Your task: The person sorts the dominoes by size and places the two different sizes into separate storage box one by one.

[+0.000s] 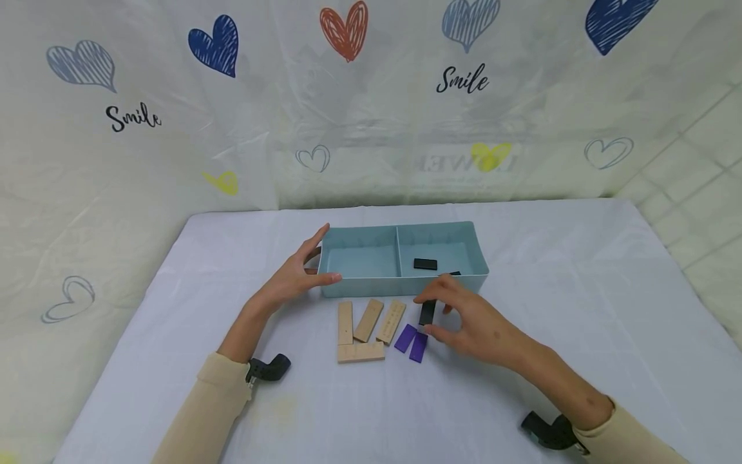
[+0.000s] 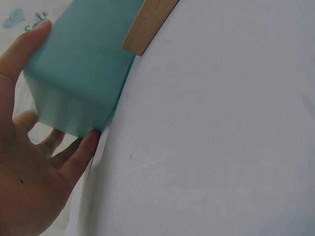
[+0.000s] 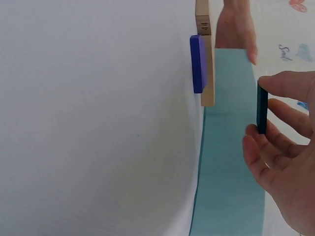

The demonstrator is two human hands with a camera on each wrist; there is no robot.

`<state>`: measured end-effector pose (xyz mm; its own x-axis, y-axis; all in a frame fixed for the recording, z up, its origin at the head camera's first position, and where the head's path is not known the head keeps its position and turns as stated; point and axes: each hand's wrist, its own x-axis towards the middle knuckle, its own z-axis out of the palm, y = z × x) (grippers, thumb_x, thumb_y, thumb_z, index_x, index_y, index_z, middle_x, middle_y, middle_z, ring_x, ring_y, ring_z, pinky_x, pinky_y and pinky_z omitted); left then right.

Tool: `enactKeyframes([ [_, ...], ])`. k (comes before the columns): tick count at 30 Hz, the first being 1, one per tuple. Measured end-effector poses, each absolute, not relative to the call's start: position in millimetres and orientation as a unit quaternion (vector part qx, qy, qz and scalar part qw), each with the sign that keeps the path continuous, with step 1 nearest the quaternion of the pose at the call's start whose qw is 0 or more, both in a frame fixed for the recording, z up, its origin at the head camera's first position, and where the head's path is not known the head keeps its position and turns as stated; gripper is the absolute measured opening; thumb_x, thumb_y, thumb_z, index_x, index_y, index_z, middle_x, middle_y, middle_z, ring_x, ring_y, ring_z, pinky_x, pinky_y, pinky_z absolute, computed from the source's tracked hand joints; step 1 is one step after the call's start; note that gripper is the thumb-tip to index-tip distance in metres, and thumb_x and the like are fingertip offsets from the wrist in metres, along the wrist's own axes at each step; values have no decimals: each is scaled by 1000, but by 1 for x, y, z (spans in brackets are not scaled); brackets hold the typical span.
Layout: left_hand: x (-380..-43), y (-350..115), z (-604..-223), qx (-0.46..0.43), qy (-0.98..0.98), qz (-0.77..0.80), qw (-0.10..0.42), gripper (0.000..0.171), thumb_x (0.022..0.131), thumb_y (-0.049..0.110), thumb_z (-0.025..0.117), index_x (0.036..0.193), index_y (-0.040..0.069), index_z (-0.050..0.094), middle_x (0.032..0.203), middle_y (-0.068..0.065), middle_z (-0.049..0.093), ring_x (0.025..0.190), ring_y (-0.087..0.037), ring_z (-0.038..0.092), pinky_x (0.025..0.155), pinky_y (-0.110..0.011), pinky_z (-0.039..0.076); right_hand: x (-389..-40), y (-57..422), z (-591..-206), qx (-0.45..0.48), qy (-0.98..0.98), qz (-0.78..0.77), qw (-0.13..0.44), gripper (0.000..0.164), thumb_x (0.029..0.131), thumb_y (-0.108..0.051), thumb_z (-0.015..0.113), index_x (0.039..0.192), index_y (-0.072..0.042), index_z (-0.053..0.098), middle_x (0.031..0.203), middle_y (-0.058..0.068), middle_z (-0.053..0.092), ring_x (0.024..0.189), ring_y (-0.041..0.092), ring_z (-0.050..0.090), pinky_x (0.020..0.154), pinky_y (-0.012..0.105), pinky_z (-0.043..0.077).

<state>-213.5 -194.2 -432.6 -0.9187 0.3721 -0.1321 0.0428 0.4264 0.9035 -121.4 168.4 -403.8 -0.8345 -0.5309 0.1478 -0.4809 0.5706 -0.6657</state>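
My left hand (image 1: 294, 276) grips the left end of a light blue two-compartment box (image 1: 371, 287), thumb on its front wall and fingers round the end. In the left wrist view, the fingertips press the box's end wall (image 2: 64, 105). My right hand (image 1: 478, 319) pinches a black block (image 1: 428, 312) between thumb and fingers, held in front of the box. The right wrist view shows this block (image 3: 262, 108) raised, gripped at its ends. Inside the right compartment lies a black block (image 1: 426, 264); another (image 1: 455, 273) is mostly hidden by the front wall and hand.
Two purple blocks (image 1: 406, 338) lie just below the right hand. Several wooden blocks lie left of them, including one crosswise block (image 1: 361, 352) nearest me. A white cloth (image 1: 174, 303) covers the table, with a printed curtain (image 1: 377, 96) behind it.
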Motion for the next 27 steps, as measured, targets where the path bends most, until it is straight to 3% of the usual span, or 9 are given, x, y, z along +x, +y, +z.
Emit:
enactKeyframes([
  [8,-214,-194,-433,119,830,520,160,103,88,40,84,161,58,13,176,8,11,163,-27,19,122,-57,40,-125,169,-405,-294,879,-376,-23,39,86,-9,85,123,-15,71,124,-4,59,110,10,60,82,32,60],
  [13,-214,-194,-433,118,831,520,159,104,88,40,84,163,54,13,175,9,11,163,-27,20,120,-58,41,-126,169,-405,-294,875,-382,-50,36,86,-10,86,119,-16,73,122,-4,60,107,8,60,80,32,60],
  [27,-214,-194,-434,117,832,519,157,101,89,39,83,159,61,14,175,9,12,163,-27,21,121,-58,40,-132,172,-402,-282,879,-369,-109,33,84,-9,87,114,-12,75,121,0,60,98,12,65,80,29,61],
])
